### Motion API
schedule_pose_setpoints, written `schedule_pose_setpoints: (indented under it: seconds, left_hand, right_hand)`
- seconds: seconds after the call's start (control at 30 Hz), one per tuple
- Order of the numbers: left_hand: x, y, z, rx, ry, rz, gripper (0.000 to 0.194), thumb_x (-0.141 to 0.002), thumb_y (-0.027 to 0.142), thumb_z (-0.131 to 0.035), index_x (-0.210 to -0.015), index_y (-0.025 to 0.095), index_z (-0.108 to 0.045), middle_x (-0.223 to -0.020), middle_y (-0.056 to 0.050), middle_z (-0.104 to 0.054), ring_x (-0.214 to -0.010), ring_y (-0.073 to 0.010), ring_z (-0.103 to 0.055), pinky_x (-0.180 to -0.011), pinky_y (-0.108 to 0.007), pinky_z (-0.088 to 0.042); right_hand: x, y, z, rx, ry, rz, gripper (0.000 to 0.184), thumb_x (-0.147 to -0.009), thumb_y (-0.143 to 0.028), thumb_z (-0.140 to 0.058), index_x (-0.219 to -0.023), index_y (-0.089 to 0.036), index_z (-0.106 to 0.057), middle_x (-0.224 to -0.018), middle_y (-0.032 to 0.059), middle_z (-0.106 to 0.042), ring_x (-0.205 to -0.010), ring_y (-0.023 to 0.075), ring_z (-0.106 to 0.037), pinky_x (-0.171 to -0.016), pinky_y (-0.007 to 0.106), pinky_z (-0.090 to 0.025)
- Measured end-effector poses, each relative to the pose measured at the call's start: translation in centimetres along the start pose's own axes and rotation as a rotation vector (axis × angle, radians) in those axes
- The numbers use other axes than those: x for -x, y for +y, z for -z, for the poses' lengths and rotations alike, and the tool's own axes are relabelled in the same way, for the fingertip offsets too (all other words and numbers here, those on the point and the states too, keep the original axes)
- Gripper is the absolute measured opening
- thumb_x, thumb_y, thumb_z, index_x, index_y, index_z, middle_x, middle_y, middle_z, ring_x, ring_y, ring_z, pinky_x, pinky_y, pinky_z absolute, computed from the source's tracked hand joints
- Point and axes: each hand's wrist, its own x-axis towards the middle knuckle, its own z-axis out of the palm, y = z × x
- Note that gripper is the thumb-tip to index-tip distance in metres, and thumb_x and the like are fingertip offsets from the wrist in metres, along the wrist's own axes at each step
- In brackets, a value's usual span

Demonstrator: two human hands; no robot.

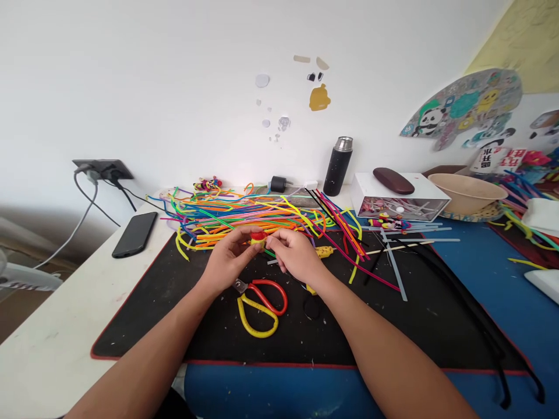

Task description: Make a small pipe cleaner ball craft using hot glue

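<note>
While the left hand [225,259] grips one small red-and-yellow piece [257,237] above one black mat [152,308], the right hand [297,254] pinches its right edge. Scissors [261,309], one pair, near; one phone [135,234], left; one flask [338,170], far.

A black phone [134,234] lay on the white tabletop [56,343] at the left, near a dark socket panel [102,163] fixed to the wall [174,87], with a grey cable [89,210] looping down from it. A black flask [338,169] with a silver cap stood by the wall, to the left of a white box [364,181] that bore a maroon case [393,181]. Right of the box sat a beige bowl [466,194]. Above hung a brown sticker [320,98] and a large panda decal [463,110]. The black cylinder [278,184] left of the flask was perhaps a plug adapter.
</note>
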Motion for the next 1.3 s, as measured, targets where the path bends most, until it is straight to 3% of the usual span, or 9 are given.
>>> schedule_pose_setpoints:
  seconds: [0.2,0.47,0.7,0.93,1.13,1.3]
  left_hand:
    - [0.0,0.2,0.12,0.017,-0.009,0.047,0.046,-0.089,0.042,-0.083,-0.129,0.021,-0.072,-0.137,-0.013,-0.072,-0.115,-0.0265,-0.072,-0.098,-0.041,-0.061]
    - [-0.29,0.05,0.24,0.009,0.032,0.074,0.051,-0.084,0.047,-0.086,-0.126,0.021,-0.076,-0.133,-0.012,-0.074,-0.111,-0.0273,-0.071,-0.093,-0.041,-0.062]
    - [-0.41,0.16,0.31,0.078,0.031,0.103,0.054,-0.083,0.045,-0.087,-0.13,0.02,-0.073,-0.116,-0.01,-0.077,-0.108,-0.0267,-0.071,-0.089,-0.041,-0.064]
    - [-0.31,-0.1,0.24,0.003,0.057,0.109,0.055,-0.084,0.046,-0.085,-0.13,0.02,-0.074,-0.12,-0.01,-0.076,-0.105,-0.025,-0.071,-0.094,-0.043,-0.063]
    - [-0.3,-0.55,0.47,-0.147,0.05,0.089,0.055,-0.086,0.049,-0.082,-0.132,0.021,-0.073,-0.13,-0.012,-0.074,-0.118,-0.0293,-0.068,-0.105,-0.047,-0.056]
    - [-0.36,-0.42,0.29,-0.145,0.041,0.086,0.053,-0.084,0.049,-0.083,-0.128,0.022,-0.075,-0.131,-0.011,-0.074,-0.118,-0.0293,-0.069,-0.103,-0.045,-0.057]
  right_hand:
    - [-0.44,0.36,0.06,-0.173,0.035,-0.035,0.018,-0.089,-0.03,-0.058,-0.073,-0.023,-0.058,-0.043,-0.0105,-0.044,-0.033,0.01,-0.044,-0.04,0.022,-0.032]
    - [-0.54,0.39,0.05,-0.202,0.053,-0.045,0.019,-0.084,-0.034,-0.059,-0.07,-0.023,-0.056,-0.041,-0.0106,-0.042,-0.032,0.0084,-0.04,-0.038,0.021,-0.026]
    - [-0.48,0.22,-0.13,-0.278,0.063,-0.071,0.019,-0.082,-0.035,-0.061,-0.069,-0.023,-0.056,-0.041,-0.0104,-0.041,-0.032,0.0082,-0.038,-0.037,0.021,-0.027]
    - [-0.48,0.24,-0.34,-0.317,0.048,-0.064,0.016,-0.078,-0.033,-0.06,-0.067,-0.022,-0.056,-0.041,-0.0111,-0.039,-0.032,0.0075,-0.037,-0.037,0.021,-0.025]
    - [-0.26,0.06,-0.54,-0.381,0.008,-0.095,0.015,-0.077,-0.033,-0.061,-0.067,-0.022,-0.056,-0.041,-0.0117,-0.038,-0.032,0.0069,-0.034,-0.037,0.021,-0.026]
    - [-0.11,-0.1,-0.76,-0.411,-0.016,-0.121,0.015,-0.077,-0.033,-0.061,-0.068,-0.022,-0.055,-0.041,-0.0125,-0.036,-0.032,0.0067,-0.033,-0.036,0.02,-0.027]
